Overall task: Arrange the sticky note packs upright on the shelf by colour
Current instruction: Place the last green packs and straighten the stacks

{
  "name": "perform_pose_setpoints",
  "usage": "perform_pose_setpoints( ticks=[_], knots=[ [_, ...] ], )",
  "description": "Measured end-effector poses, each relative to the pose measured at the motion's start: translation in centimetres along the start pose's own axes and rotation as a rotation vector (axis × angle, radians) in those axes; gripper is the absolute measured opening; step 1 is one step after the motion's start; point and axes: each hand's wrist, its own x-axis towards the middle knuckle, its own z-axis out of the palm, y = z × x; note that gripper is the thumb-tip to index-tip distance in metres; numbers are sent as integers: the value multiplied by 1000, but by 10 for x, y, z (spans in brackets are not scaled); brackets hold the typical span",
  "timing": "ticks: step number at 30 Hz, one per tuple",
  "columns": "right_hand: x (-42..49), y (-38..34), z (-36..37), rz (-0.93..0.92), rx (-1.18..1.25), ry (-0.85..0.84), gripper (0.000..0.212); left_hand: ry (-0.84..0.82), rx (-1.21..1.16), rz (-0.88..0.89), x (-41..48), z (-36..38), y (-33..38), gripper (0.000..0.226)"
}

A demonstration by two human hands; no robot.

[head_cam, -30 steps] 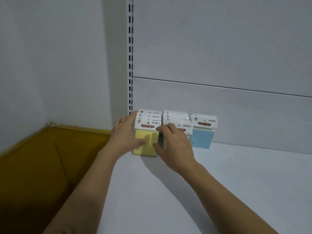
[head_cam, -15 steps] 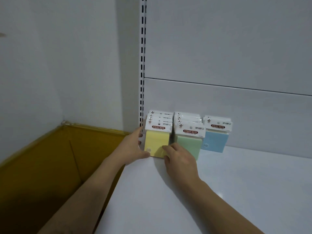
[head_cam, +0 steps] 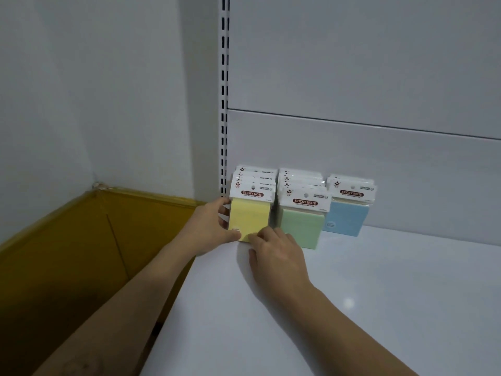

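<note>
Yellow packs (head_cam: 250, 217) upright, left fingers (head_cam: 222, 212) gripping side, right fingers (head_cam: 258, 236) touching base

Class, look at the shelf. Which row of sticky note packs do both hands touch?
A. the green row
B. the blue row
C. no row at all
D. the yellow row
D: the left hand grips the front yellow pack at its left side, and the right hand touches its lower edge. The blue row stands clear of both hands.
</note>
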Motion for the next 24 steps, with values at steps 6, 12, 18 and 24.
perform_pose_setpoints(
  ticks=[6,12,18,24],
  knots=[
    [-4,1,1,4,52,-78,32,70,13,20,-4,7,0,73],
    [-5,2,-11,29,148,-196,30,131,124,34,-4,9,2,68],
    [-5,5,-10,-10,151,-270,39,165,149,24,-2,11,3,61],
    [-9,4,-8,-18,121,-383,70,162,177,32,-2,15,-2,49]
  ],
)
